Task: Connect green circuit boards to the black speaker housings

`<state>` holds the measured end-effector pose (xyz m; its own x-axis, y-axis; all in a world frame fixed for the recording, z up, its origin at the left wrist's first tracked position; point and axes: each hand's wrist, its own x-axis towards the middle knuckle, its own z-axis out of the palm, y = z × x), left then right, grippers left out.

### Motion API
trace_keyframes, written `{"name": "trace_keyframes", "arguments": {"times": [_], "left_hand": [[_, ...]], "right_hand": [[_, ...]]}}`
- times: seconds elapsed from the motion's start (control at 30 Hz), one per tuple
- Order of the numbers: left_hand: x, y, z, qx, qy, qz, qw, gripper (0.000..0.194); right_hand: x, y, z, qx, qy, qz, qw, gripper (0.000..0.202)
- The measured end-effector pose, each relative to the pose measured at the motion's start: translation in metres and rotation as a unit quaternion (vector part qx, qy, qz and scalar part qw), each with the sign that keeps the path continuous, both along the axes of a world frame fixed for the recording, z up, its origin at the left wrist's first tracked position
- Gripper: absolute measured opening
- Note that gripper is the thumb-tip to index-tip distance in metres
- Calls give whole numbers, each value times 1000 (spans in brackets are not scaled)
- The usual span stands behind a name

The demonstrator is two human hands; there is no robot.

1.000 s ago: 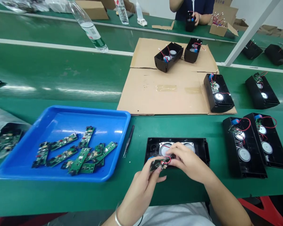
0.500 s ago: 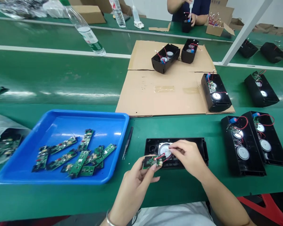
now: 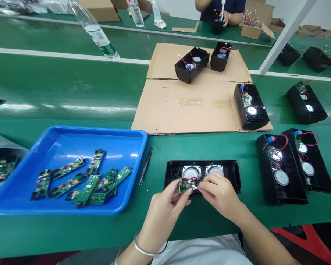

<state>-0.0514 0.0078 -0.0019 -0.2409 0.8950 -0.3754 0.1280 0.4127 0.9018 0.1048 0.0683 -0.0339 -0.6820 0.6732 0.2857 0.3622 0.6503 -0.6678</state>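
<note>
A black speaker housing (image 3: 228, 173) with two round silver speakers lies on the green bench in front of me. Over its near edge, my left hand (image 3: 172, 198) grips a small green circuit board (image 3: 185, 184) with red wires. My right hand (image 3: 219, 191) is closed in a pinch on a small white connector (image 3: 195, 187) at the board's right end. Part of the housing is hidden behind both hands. Left of it, a blue tray (image 3: 71, 209) holds several green circuit boards (image 3: 86, 190).
Black tweezers (image 3: 146, 165) lie beside the tray. Several open housings stand at the right, one (image 3: 281, 173) nearby. Behind is flat cardboard (image 3: 193, 114) bearing more housings. A bottle (image 3: 99, 38) appears at upper left, a plastic bag (image 3: 2, 162) at far left. Across the bench, a person's hand (image 3: 225, 18) works.
My right hand has moved down from the speaker to the board's right end, pinching the connector there. The board has turned slightly in my left hand. The camera view has shifted a little.
</note>
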Motion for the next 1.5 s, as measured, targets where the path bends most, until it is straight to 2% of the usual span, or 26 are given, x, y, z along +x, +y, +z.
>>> {"name": "trace_keyframes", "arguments": {"times": [0.2, 0.43, 0.5, 0.7, 0.87, 1.0, 1.1, 1.17, 1.2, 1.33, 1.37, 1.43, 1.5], "left_hand": [[1, 4, 0, 3, -22, -10, 1000, 16], [0, 6, -3, -4, -36, -21, 999, 16], [0, 5, -5, 11, -21, -34, 999, 15], [-2, 0, -9, 115, 80, -74, 987, 15], [1, -3, -11, 135, 110, -58, 983, 17], [4, -1, -13, 145, 116, -59, 981, 17], [4, 2, -13, 151, 118, -66, 979, 17], [2, 3, -11, 143, 110, -68, 981, 16], [1, 3, -11, 136, 107, -63, 983, 15], [-4, 2, -9, 107, 106, -19, 988, 10], [-5, 2, -9, 97, 98, -10, 990, 9], [-6, 3, -9, 71, 70, 11, 995, 13], [-8, 4, -7, 41, 30, 34, 998, 29]], "right_hand": [[1, 2, 5, 37, -20, 14, 999, 26], [0, 3, 5, 151, -42, 30, 987, 31], [-1, 1, 3, 142, -38, 16, 989, 31], [-6, -4, 0, 44, -18, -66, 997, 29], [-7, 0, 4, 71, -36, -42, 996, 34], [-9, 0, 0, 79, -20, -60, 995, 34], [-8, -2, -1, 74, -17, -77, 994, 26], [0, -1, 5, 63, -52, -73, 994, 18], [5, 1, 11, 60, -81, -69, 993, 23], [30, 17, 33, 90, -238, -39, 966, 93], [34, 22, 36, 94, -277, -24, 956, 105], [38, 29, 36, 91, -337, 5, 937, 113], [38, 30, 31, 86, -357, 17, 930, 107]]}}
